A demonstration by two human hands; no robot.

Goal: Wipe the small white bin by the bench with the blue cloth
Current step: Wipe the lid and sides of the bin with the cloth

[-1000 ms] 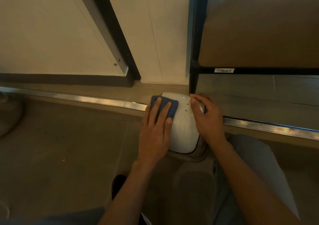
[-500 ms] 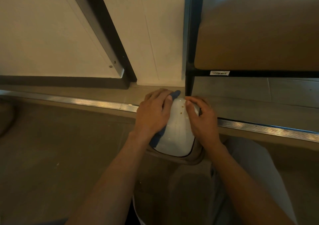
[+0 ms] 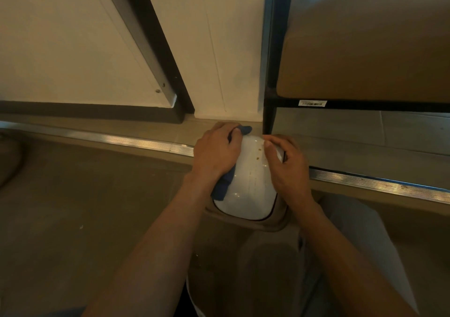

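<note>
The small white bin (image 3: 248,185) stands on the floor in front of me, its rounded lid facing up with a few brown specks near the far right. My left hand (image 3: 216,152) presses the blue cloth (image 3: 222,186) against the bin's left side; cloth ends stick out past my fingertips and below my wrist. My right hand (image 3: 286,167) grips the bin's right side, fingers curled over the far edge. Most of the cloth is hidden under my left hand.
A black bench leg (image 3: 269,119) stands just behind the bin, with the tan bench seat (image 3: 365,49) above to the right. A metal floor strip (image 3: 136,142) runs across the floor. A white wall (image 3: 219,49) with a dark slanted frame lies behind. My knee (image 3: 345,231) is at the lower right.
My left hand has slid with the cloth from the lid's top to its left side and far edge. My right hand stays on the bin's right side.
</note>
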